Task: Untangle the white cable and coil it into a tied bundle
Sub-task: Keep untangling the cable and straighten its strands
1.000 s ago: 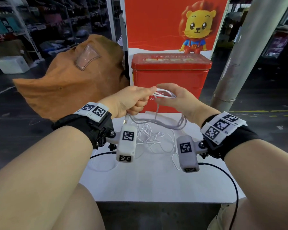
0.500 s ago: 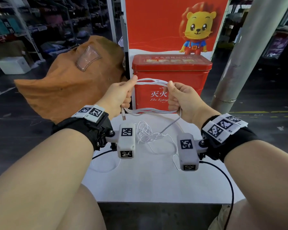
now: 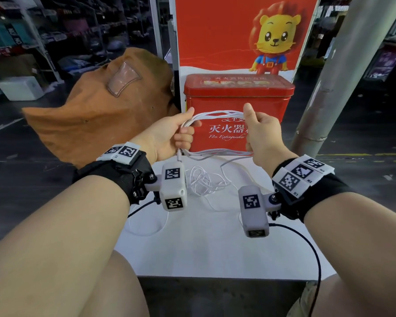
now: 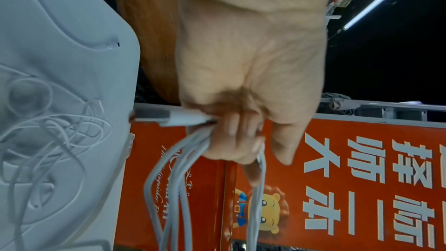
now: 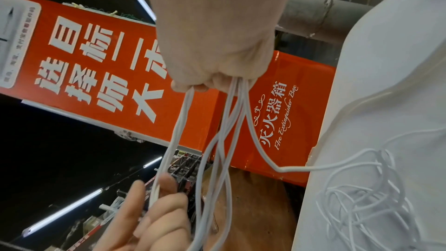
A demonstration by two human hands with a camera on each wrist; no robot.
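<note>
Loops of white cable (image 3: 217,115) are stretched sideways between left hand (image 3: 169,136) and right hand (image 3: 261,131), both clenched on them (tail trailing from the right grip to the bench (image 3: 204,252)).

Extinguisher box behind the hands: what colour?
Red, with white lettering on the extinguisher box; clearest in the head view.
</note>
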